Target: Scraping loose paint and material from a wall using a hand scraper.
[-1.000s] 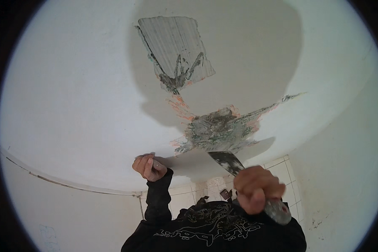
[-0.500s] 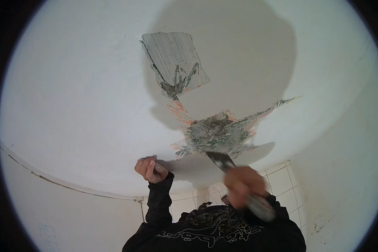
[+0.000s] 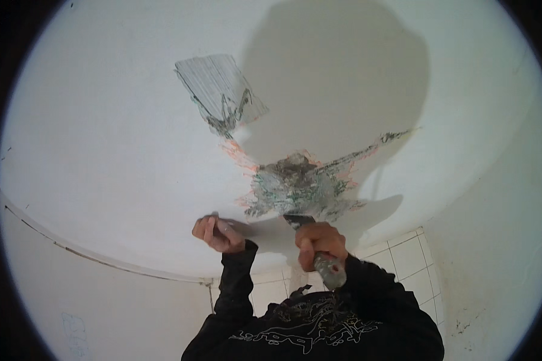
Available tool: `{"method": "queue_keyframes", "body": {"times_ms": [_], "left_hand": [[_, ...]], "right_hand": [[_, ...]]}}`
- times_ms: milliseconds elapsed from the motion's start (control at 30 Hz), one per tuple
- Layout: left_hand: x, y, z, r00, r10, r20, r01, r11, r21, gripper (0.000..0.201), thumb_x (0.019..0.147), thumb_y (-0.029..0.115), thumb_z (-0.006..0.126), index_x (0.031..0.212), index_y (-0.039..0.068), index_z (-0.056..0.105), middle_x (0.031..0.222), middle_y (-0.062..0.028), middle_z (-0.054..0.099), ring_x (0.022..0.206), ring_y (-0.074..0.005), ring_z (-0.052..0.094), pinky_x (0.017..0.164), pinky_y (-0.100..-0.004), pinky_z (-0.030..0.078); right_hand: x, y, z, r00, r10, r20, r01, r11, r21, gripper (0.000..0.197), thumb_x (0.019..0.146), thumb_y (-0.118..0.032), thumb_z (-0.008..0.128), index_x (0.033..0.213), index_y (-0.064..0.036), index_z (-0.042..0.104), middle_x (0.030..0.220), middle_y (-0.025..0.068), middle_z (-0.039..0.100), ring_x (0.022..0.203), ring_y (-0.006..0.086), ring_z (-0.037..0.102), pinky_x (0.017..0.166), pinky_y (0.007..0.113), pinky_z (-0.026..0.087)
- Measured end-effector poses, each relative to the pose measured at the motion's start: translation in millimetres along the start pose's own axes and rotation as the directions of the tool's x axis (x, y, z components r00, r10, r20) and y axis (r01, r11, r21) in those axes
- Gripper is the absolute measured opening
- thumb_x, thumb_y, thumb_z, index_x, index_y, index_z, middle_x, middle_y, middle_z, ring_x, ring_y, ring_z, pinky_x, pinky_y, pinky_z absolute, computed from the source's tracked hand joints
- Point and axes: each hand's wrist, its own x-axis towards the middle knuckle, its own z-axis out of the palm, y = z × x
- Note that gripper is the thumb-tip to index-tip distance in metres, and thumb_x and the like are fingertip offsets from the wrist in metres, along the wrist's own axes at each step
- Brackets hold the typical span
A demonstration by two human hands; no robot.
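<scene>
My right hand (image 3: 323,239) is wrapped round the handle of a putty knife (image 3: 331,272). Its dark blade reaches the lower edge of a rough grey patch (image 3: 301,186) on the white plastered surface. Orange and dark green scraped streaks fringe this patch. My left hand (image 3: 219,233) is closed with the fingers curled in, close to the plaster, left of the knife. Nothing shows between its fingers. Higher up on the left is a grey, ridged bare area (image 3: 217,81), joined to the patch by an orange streak.
A dark scraped line (image 3: 373,147) runs from the patch up to the right. White tiles (image 3: 412,259) show low on the right, behind my right arm. A long dark joint (image 3: 120,266) borders the plaster at lower left. A large shadow covers the upper middle.
My right hand and the putty knife have moved left and slightly up, with the blade still by the patch's lower edge. The view has shifted a little; my left hand stays closed.
</scene>
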Motion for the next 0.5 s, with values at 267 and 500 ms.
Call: {"method": "queue_keyframes", "body": {"times_ms": [267,500], "left_hand": [[3.0,32.0,32.1,0.982,-0.081,-0.169,0.046,0.978,-0.205,0.022,0.087,0.009,0.044,0.109,0.008,0.045,0.101,-0.011,0.041,0.087,-0.0223,0.042,0.075,-0.0367,0.04],[0.1,21.1,33.5,0.964,-0.1,-0.245,0.051,0.978,-0.201,0.021,0.087,0.013,0.045,0.108,0.009,0.047,0.1,-0.0103,0.04,0.088,-0.0217,0.042,0.073,-0.0361,0.04]], "right_hand": [[22.5,32.6,30.3,0.661,-0.33,-0.674,0.209,0.944,-0.257,0.033,0.087,-0.019,0.052,0.057,-0.0048,0.049,0.059,0.0088,0.055,0.049,0.0163,0.052,0.046,0.028,0.043],[8.8,8.6,4.5,0.936,-0.072,-0.346,-0.045,0.947,-0.318,0.012,0.075,-0.013,0.057,0.068,-0.0047,0.053,0.057,0.0075,0.051,0.049,0.0203,0.049,0.048,0.024,0.039]]}}
